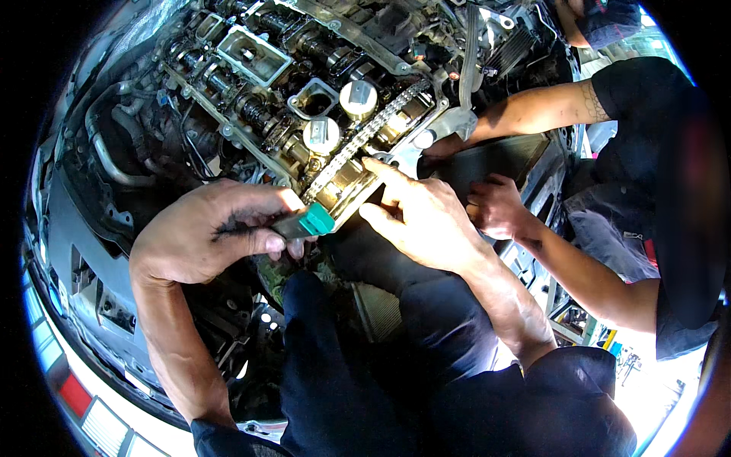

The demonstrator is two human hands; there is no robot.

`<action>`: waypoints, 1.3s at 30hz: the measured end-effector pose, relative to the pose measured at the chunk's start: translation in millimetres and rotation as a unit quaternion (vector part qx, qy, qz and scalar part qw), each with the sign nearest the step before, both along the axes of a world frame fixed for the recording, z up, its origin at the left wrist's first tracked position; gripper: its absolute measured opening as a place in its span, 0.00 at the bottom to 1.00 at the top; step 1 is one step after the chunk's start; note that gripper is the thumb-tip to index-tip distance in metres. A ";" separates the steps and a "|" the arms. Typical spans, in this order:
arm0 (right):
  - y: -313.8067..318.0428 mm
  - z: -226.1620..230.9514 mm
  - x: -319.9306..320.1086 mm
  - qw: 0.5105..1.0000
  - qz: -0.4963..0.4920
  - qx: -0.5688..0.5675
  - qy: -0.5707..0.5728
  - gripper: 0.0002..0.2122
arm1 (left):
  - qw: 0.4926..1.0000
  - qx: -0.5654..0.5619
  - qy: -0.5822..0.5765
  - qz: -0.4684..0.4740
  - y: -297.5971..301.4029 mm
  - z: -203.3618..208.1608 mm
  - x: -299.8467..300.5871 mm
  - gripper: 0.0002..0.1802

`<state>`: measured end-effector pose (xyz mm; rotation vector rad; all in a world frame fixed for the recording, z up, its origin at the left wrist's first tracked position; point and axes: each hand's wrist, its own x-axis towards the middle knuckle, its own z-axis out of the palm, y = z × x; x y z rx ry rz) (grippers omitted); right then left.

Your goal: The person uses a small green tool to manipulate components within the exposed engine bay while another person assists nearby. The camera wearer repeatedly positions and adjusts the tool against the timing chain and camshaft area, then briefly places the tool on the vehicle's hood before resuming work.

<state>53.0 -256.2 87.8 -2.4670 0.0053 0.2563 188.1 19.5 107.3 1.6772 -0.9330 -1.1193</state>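
My left hand grips a small dark tool with a teal end, which looks like a pocket light, between thumb and fingers. Dark grease marks the thumb side of that hand. My right hand has its index finger and thumb stretched apart at the engine's near end. Its index fingertip lies by the timing chain; whether it touches is unclear. Bright light falls on the golden, oily metal beneath the chain. Two round silver camshaft gears or caps sit beside the chain.
The opened engine shows camshafts and oily surfaces. At the right, a co-worker's forearm reaches behind a bracket, and their other hand is close to my right hand. A bent metal pipe runs at the left.
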 end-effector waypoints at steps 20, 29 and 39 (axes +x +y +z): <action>6.3 8.0 -25.0 0.983 0.035 -0.118 -0.138 0.19 | 0.998 -0.009 0.044 -0.032 -9.6 7.5 3.7 0.16; 16.0 7.4 -22.1 0.980 0.074 -0.097 -0.160 0.25 | 0.995 0.069 0.025 0.073 10.4 -1.8 1.7 0.18; 18.0 -1.5 -20.9 0.979 0.064 -0.077 -0.179 0.22 | 0.975 0.204 -0.087 0.012 11.3 13.4 -3.6 0.19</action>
